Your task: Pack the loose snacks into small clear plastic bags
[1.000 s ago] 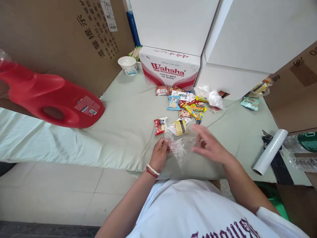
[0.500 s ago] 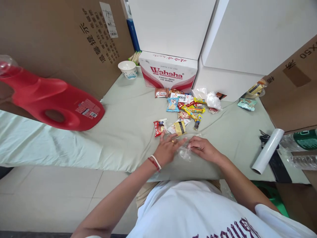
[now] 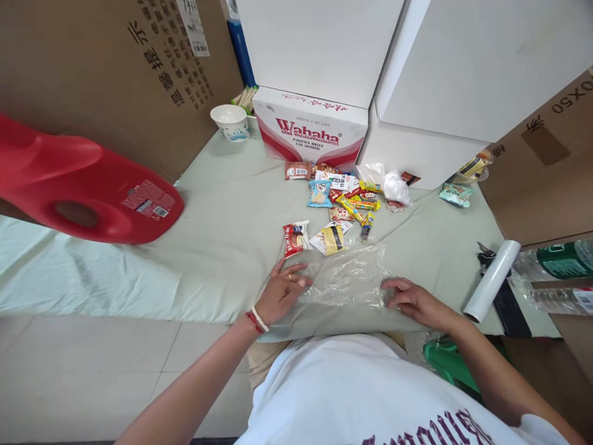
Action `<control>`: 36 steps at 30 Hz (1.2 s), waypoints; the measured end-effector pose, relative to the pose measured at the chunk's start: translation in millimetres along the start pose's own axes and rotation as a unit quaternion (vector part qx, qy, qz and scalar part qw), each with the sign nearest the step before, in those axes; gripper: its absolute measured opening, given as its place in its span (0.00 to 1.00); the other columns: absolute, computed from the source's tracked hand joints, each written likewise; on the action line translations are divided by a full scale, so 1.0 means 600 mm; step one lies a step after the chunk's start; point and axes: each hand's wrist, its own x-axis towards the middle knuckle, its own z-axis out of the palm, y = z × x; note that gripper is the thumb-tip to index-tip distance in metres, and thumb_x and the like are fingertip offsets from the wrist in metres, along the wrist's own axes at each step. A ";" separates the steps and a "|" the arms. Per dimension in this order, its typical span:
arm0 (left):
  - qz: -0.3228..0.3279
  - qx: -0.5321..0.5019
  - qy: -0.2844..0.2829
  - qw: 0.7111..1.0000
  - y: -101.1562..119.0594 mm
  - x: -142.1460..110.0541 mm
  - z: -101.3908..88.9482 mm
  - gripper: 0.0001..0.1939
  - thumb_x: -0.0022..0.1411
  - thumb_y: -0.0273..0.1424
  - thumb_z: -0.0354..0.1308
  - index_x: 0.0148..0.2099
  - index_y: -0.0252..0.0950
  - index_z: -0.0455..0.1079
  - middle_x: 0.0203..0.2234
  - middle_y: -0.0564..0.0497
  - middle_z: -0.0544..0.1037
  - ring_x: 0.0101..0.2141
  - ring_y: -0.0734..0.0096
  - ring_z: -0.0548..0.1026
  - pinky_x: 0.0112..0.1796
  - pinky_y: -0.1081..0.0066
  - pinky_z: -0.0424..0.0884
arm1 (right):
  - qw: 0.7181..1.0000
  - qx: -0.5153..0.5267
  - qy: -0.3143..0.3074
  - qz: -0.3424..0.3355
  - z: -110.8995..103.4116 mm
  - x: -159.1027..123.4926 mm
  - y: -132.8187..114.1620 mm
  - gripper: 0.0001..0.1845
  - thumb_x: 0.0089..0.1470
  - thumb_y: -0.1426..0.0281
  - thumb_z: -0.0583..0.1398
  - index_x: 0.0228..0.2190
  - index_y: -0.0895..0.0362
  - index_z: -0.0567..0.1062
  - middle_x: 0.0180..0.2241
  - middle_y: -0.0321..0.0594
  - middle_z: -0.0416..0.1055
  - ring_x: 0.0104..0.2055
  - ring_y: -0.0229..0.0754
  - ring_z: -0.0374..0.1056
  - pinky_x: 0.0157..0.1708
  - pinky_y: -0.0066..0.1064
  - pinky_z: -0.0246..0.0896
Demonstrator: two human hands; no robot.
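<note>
A clear plastic bag (image 3: 345,278) lies spread out and wrinkled on the cloth between my two hands. My left hand (image 3: 283,290) rests at the bag's left edge, fingers stretched out and apart, its thumb on the film. At the right edge, the curled fingers of my right hand (image 3: 414,301) pinch the plastic. Just beyond the left fingertips is a red-and-white snack packet (image 3: 296,238). A yellow packet (image 3: 332,240) lies beside it, above the bag. Farther back is a loose pile with a blue packet (image 3: 319,193) and a yellow-wrapped stick (image 3: 351,209).
A white water carton (image 3: 310,133) backs the snacks, with a paper cup (image 3: 230,122) to its left. The large red jug (image 3: 106,185) stands at left. On the right are a white roll (image 3: 492,281), plastic bottles (image 3: 567,259) and a teal packet (image 3: 456,194).
My hands have moved apart, left hand leftward and right hand rightward. Bunched up between them before, the clear bag is now spread wide.
</note>
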 end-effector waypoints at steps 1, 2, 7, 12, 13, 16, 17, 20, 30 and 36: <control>-0.025 0.006 0.030 0.999 0.000 0.003 0.011 0.21 0.66 0.39 0.51 0.22 0.42 0.73 0.34 0.50 0.84 0.58 0.56 0.73 0.68 0.46 0.33 | 0.999 0.004 -0.042 0.006 -0.014 -0.005 -0.015 0.11 0.62 0.64 0.61 0.43 0.49 0.84 0.61 0.47 0.67 0.60 0.51 0.66 0.58 0.47 0.63; -0.045 0.019 0.053 0.997 0.002 0.006 0.022 0.20 0.65 0.39 0.53 0.22 0.42 0.71 0.32 0.50 0.83 0.56 0.55 0.73 0.68 0.46 0.32 | 0.997 0.012 -0.077 0.008 -0.029 -0.006 -0.032 0.13 0.61 0.64 0.63 0.46 0.48 0.83 0.64 0.46 0.64 0.62 0.52 0.65 0.58 0.46 0.63; -0.031 0.166 0.048 0.985 0.019 0.012 0.047 0.07 0.55 0.31 0.61 0.26 0.39 0.69 0.37 0.47 0.80 0.59 0.51 0.70 0.66 0.40 0.36 | 0.999 -0.032 0.028 -0.034 -0.071 0.063 -0.097 0.16 0.64 0.64 0.59 0.52 0.47 0.79 0.59 0.47 0.70 0.57 0.50 0.69 0.53 0.45 0.69; 0.013 0.241 -0.018 0.970 0.018 -0.015 0.035 0.31 0.55 0.38 0.65 0.61 0.42 0.68 0.62 0.37 0.69 0.64 0.45 0.65 0.64 0.32 0.29 | 0.987 -0.126 0.040 -0.092 0.008 0.147 -0.091 0.24 0.60 0.69 0.63 0.57 0.51 0.75 0.63 0.51 0.66 0.64 0.55 0.62 0.63 0.55 0.58; 0.015 0.250 -0.031 0.968 0.016 -0.021 0.031 0.35 0.54 0.39 0.66 0.64 0.43 0.66 0.64 0.36 0.66 0.65 0.44 0.63 0.63 0.31 0.28 | 0.986 -0.132 -0.008 -0.101 0.022 0.145 -0.087 0.26 0.58 0.72 0.63 0.58 0.52 0.75 0.65 0.50 0.63 0.67 0.56 0.58 0.65 0.55 0.54; 0.022 0.249 -0.057 0.967 0.010 -0.035 0.018 0.34 0.54 0.39 0.67 0.64 0.46 0.68 0.69 0.37 0.60 0.68 0.42 0.58 0.64 0.31 0.26 | 0.978 -0.113 -0.132 -0.117 0.026 0.110 -0.079 0.28 0.54 0.76 0.65 0.57 0.51 0.76 0.68 0.47 0.59 0.71 0.54 0.52 0.68 0.52 0.49; 0.024 0.235 -0.065 0.969 0.009 -0.038 0.013 0.31 0.55 0.38 0.66 0.61 0.47 0.71 0.70 0.39 0.59 0.68 0.42 0.57 0.64 0.32 0.26 | 0.975 -0.096 -0.160 -0.117 0.012 0.098 -0.078 0.26 0.55 0.75 0.65 0.55 0.50 0.77 0.67 0.46 0.61 0.70 0.53 0.54 0.68 0.50 0.51; 0.005 0.152 -0.082 0.985 0.007 -0.034 0.006 0.10 0.63 0.40 0.59 0.42 0.45 0.80 0.69 0.46 0.62 0.68 0.46 0.59 0.64 0.34 0.25 | 0.975 -0.070 -0.186 -0.097 -0.063 0.105 -0.080 0.16 0.59 0.68 0.64 0.49 0.48 0.81 0.59 0.42 0.72 0.63 0.51 0.65 0.62 0.45 0.60; -0.080 0.125 -0.072 0.986 0.019 -0.015 0.025 0.08 0.53 0.25 0.57 0.22 0.37 0.67 0.66 0.47 0.68 0.69 0.51 0.57 0.64 0.33 0.27 | 0.892 -0.383 0.212 0.111 -0.187 0.534 -0.092 0.33 0.54 0.67 0.65 0.60 0.61 0.69 0.59 0.57 0.67 0.55 0.58 0.67 0.51 0.42 0.65; -0.033 0.217 -0.045 0.974 0.023 -0.085 0.054 0.33 0.48 0.19 0.53 0.57 0.42 0.70 0.71 0.43 0.57 0.70 0.53 0.55 0.66 0.34 0.31 | 0.873 -0.422 0.191 0.153 -0.187 0.524 -0.096 0.20 0.56 0.71 0.62 0.50 0.64 0.77 0.51 0.62 0.74 0.50 0.60 0.71 0.48 0.43 0.65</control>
